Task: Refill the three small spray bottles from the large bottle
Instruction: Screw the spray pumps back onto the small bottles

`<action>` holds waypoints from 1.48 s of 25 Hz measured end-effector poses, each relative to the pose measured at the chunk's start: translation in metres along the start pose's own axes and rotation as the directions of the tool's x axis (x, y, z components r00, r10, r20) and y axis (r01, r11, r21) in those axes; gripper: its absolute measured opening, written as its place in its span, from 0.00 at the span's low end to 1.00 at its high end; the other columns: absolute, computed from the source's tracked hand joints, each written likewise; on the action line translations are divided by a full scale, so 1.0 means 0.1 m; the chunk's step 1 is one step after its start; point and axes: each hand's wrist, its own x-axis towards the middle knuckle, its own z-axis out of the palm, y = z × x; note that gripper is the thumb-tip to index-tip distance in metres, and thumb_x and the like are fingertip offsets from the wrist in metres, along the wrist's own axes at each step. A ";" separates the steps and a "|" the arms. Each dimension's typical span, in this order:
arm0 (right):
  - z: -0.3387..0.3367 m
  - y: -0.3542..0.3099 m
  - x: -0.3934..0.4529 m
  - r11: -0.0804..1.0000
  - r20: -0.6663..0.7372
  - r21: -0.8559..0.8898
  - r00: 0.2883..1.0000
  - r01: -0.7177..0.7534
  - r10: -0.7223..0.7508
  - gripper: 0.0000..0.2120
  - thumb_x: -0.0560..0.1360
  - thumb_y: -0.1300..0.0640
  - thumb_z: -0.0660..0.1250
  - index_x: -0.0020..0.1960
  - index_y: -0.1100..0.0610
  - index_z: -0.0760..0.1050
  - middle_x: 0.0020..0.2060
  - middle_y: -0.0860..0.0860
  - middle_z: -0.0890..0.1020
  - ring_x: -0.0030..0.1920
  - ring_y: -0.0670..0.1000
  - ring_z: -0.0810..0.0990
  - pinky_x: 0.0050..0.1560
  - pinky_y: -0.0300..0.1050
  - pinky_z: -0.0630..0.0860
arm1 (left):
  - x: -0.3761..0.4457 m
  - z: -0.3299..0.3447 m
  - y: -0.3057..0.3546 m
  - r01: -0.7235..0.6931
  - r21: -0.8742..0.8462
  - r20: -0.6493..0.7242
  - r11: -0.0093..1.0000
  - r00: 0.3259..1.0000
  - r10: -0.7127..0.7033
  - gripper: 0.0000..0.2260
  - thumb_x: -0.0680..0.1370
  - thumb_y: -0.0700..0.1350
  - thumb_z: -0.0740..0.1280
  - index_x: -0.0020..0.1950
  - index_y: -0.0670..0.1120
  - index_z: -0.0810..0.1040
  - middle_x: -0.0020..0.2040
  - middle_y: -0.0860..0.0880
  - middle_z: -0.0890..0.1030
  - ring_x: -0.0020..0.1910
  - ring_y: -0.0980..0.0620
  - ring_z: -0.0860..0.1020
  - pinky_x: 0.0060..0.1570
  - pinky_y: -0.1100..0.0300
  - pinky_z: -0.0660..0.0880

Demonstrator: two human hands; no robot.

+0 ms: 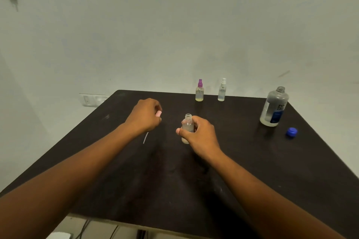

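- Two bare hands work over a dark, matte table [242,170] with a scuffed, dusty-looking top, set against a pale wall [174,35].
- Farthest left we see the left hand [144,114], its fingers curled tight round a small pink spray cap [159,113]; only the cap's rounded end shows past the knuckles, and a thin, pale tube [145,137] hangs down below the hand towards the tabletop.
- Next comes the open small bottle [187,128], a clear plastic cylinder with a threaded neck and no top on it. It stands upright on the table, near the middle, and we can make out a little pale liquid at its base.
- Our right hand [200,134] wraps this bottle from the right, thumb across the front and fingers closed behind it.
- Further back, near the table's far edge, stands a purple-topped spray bottle [199,91], clear and rounded, holding yellowish liquid; how full it is we cannot tell.
- Just to its right is a white-topped spray bottle [222,90], slimmer and clear, its contents looking colourless.
- Well to the right stands the large bottle [274,106], smooth translucent plastic with a blue and white label, its ribbed neck uncapped; clear liquid fills its lower part.
- Last, a blue ridged cap [291,132] lies on the table near the large bottle's base, apart from it.
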 end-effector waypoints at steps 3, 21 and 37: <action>-0.22 -0.10 -0.34 0.999 -0.011 0.033 1.000 0.000 0.000 0.12 0.72 0.49 0.78 0.50 0.53 0.80 0.45 0.47 0.83 0.46 0.49 0.83 0.47 0.45 0.83 | -0.34 -0.15 0.26 -0.044 -0.103 -0.061 0.994 0.997 0.038 0.14 0.73 0.41 0.78 0.58 0.48 0.83 0.50 0.49 0.85 0.48 0.50 0.83 0.51 0.55 0.81; -1.24 -0.73 -1.71 0.990 -0.118 0.102 0.989 0.102 -0.089 0.09 0.77 0.49 0.71 0.53 0.51 0.77 0.46 0.46 0.81 0.49 0.50 0.81 0.50 0.46 0.80 | -1.61 -1.14 1.72 -0.416 -0.409 -0.346 0.812 0.894 0.284 0.09 0.73 0.42 0.79 0.51 0.47 0.84 0.43 0.52 0.86 0.42 0.56 0.85 0.47 0.59 0.83; -1.23 -1.02 -1.92 0.973 -0.071 0.169 0.986 0.159 -0.149 0.09 0.79 0.50 0.70 0.57 0.50 0.76 0.50 0.44 0.80 0.51 0.46 0.79 0.44 0.35 0.73 | -1.89 -1.44 2.15 -0.549 -0.448 -0.484 0.706 0.813 0.324 0.12 0.73 0.44 0.79 0.55 0.45 0.84 0.46 0.51 0.86 0.44 0.56 0.86 0.47 0.64 0.82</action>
